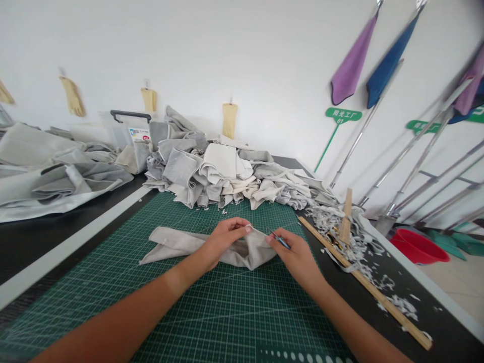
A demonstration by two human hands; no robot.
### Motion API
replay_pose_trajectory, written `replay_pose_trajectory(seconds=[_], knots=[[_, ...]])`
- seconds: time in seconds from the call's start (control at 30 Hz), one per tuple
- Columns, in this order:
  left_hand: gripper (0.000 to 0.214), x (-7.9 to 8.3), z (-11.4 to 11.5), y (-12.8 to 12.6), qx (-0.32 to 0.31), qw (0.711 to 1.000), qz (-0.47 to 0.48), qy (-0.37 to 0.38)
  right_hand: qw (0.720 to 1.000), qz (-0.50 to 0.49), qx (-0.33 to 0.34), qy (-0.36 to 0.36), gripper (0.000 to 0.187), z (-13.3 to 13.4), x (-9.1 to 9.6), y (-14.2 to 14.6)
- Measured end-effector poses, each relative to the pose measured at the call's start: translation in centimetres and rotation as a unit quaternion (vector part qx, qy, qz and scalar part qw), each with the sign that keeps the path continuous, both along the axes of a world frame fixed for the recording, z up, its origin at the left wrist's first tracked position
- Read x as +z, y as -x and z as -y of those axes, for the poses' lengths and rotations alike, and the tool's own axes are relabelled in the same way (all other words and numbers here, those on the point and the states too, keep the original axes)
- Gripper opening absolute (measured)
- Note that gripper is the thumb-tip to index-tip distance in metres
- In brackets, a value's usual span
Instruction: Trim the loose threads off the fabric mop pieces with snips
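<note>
Over a cutting mat [159, 317], left hand [224, 243], right hand [297, 258] pinch cloth [179, 245].

Two forearms are seen entering from the lower edge of the view: the left forearm [113, 322] and the right forearm [359, 330]. Both are bare from the wrist down to where they are cut off by the frame, and they are slim, tapering toward the wrists. The left hand [225, 242] and the right hand [297, 258] are also bare. A faint line [172, 280] is marked across the left forearm near the wrist. The nails are short, and a smooth, rounded thumbnail [248, 228] is shown on the left hand.
</note>
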State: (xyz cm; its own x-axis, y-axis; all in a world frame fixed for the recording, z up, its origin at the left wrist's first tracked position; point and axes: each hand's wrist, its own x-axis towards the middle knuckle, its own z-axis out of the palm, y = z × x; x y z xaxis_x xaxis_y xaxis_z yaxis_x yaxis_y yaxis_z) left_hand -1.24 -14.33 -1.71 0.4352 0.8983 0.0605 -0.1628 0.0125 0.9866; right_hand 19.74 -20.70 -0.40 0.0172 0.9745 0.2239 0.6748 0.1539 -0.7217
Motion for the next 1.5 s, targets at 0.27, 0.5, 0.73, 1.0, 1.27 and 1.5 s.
replay_pose_trajectory(seconds=[0.27,0.5,0.73,1.0,1.27,1.5], knots=[[0.029,0.3,0.1,0.3,-0.027,1.0,-0.014,-0.004,0.999,-0.022,-0.029,-0.014,0.028,0.0,0.2,-0.3],[0.029,0.0,0.0,0.0,0.004,1.0,-0.004,-0.027,1.0,-0.016,-0.026,-0.005,0.025,0.4,0.3,0.1],[0.026,0.5,0.2,-0.2,-0.003,0.997,-0.033,-0.076,1.0,-0.013,-0.002,0.004,0.028,1.8,1.5,1.1],[0.024,0.8,0.7,-0.5,-0.011,0.993,-0.041,-0.107,1.0,-0.008,0.021,-0.007,0.037,2.0,1.5,1.5],[0.022,0.9,1.0,-0.6,-0.009,0.995,-0.034,-0.096,0.999,-0.003,0.04,0.018,0.036,1.9,1.0,1.6],[0.022,0.6,1.2,-0.9,-0.012,0.997,-0.029,-0.071,0.999,0.007,0.04,0.014,0.036,2.0,0.8,1.8]])
